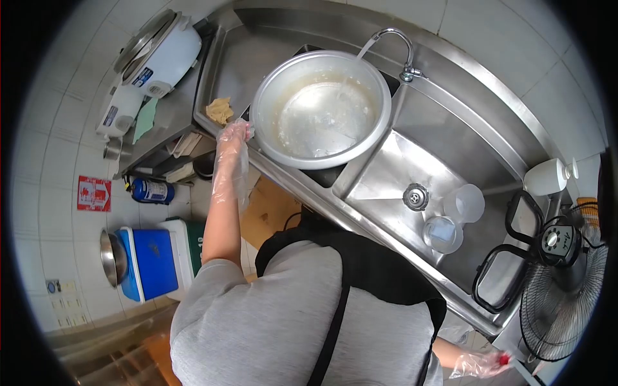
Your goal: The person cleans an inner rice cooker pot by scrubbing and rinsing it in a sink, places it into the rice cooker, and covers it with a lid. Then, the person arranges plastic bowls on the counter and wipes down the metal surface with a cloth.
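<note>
A large round metal pot point(255, 109) with cloudy water in it stands at the left of the sink, under the tap point(410, 55). My left hand point(233, 133), in a clear plastic glove, is closed at the pot's left rim, where a handle may be hidden by the fingers. Beside it lies a crumpled tan cloth point(219, 110). Far off at the lower right, my right hand point(479, 364) is also gloved. Its fingers are curled near a white bar point(526, 373), with red at the fingertips; what it grips is unclear.
Two translucent containers point(463, 203) sit in the steel sink basin point(393, 174) by the drain. Black-rimmed lids point(496, 283) and a fan point(560, 302) are at the right. Rice cookers point(170, 58) stand at the upper left, a blue cooler box point(158, 264) below.
</note>
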A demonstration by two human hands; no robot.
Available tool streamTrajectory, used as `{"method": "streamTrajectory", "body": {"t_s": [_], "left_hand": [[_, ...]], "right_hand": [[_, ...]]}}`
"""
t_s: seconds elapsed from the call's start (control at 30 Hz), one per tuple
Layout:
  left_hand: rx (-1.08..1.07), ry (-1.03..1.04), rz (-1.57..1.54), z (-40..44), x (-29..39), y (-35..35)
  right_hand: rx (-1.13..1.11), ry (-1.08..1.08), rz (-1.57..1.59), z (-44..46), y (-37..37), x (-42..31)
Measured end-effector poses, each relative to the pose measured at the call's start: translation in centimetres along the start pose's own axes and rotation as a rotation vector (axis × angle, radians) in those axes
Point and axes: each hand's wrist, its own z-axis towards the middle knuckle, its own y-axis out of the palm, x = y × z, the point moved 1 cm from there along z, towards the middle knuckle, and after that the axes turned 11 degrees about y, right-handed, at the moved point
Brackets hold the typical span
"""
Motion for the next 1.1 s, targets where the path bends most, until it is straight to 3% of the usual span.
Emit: {"method": "streamTrajectory", "body": {"t_s": [0.07, 0.1, 0.13, 0.17, 0.2, 0.23, 0.3, 0.33, 0.37, 0.43, 0.47, 0.5, 0.6, 0.67, 0.7, 0.73, 0.8, 0.83, 0.93, 0.97, 1.0, 1.1], "left_hand": [[-0.014, -0.008, -0.009, 1.5, -1.2, -0.1], [-0.037, -0.007, 0.020, 2.7, -2.1, -0.4], [-0.063, -0.005, 0.049, 4.0, -2.9, -0.6], [-0.079, -0.008, 0.028, 5.0, -3.5, -0.4], [-0.139, 0.010, 0.029, 6.4, -4.4, -0.7], [-0.199, 0.027, 0.030, 7.9, -5.9, -1.2], [-0.315, 0.139, 0.151, 10.4, -7.7, -2.2], [-0.366, 0.201, 0.223, 11.2, -7.3, -2.6], [-0.411, 0.262, 0.295, 11.7, -6.5, -3.2], [-0.397, 0.286, 0.330, 12.6, -6.7, -5.2], [-0.376, 0.298, 0.347, 13.5, -6.7, -5.8], [-0.356, 0.292, 0.340, 14.2, -6.0, -6.2], [-0.279, 0.306, 0.416, 14.8, -3.6, -10.6], [-0.289, 0.391, 0.509, 15.7, -2.6, -13.2], [-0.225, 0.282, 0.518, 15.6, -1.4, -14.2], [-0.177, 0.320, 0.581, 16.2, -1.9, -15.7], [-0.094, 0.381, 0.707, 16.9, -4.2, -18.7], [-0.040, 0.405, 0.833, 17.0, -4.6, -19.5], [0.038, 0.396, 0.686, 16.2, -3.9, -20.0], [0.026, 0.321, 0.721, 15.5, -2.2, -19.7], [0.023, 0.377, 0.758, 15.3, -2.7, -20.1], [0.009, 0.476, 0.785, 15.6, -4.4, -19.9]], "right_hand": [[-0.214, 0.083, 0.172, -8.4, 13.0, -2.5], [-0.437, 0.036, 0.118, -12.7, 18.2, -2.0], [-0.751, 0.611, 0.563, -14.7, 22.0, -0.8], [-0.726, 1.316, 0.917, -16.9, 25.8, 0.3], [-0.450, 0.920, 0.386, -17.8, 26.5, 6.3], [-0.684, 1.279, 0.675, -21.9, 31.6, 6.4], [-0.697, 1.253, 0.628, -26.3, 36.2, 13.6], [-0.548, 1.373, 0.601, -29.8, 40.5, 13.6], [-0.410, 1.334, 0.510, -33.0, 44.5, 13.3], [-0.537, 1.409, 0.478, -35.1, 46.9, 22.9], [-0.413, 1.433, 0.307, -36.7, 49.8, 25.6], [-0.534, 1.432, 0.235, -38.3, 52.3, 26.5], [-0.583, 1.229, 0.025, -42.1, 55.9, 27.7], [-0.665, 1.234, -0.137, -41.4, 56.1, 34.3], [-0.672, 1.240, -0.101, -41.3, 56.6, 35.4], [-0.678, 1.241, -0.063, -41.1, 57.2, 36.4], [-0.746, 1.072, -0.360, -40.4, 58.9, 38.8], [-0.740, 1.108, -0.285, -41.0, 60.0, 38.4], [-0.676, 1.217, -0.174, -40.1, 63.0, 37.2], [-0.623, 1.252, -0.184, -40.3, 63.6, 37.4], [-0.560, 1.287, -0.193, -40.5, 64.0, 37.4], [-0.673, 1.256, -0.142, -39.9, 65.3, 41.9]]}}
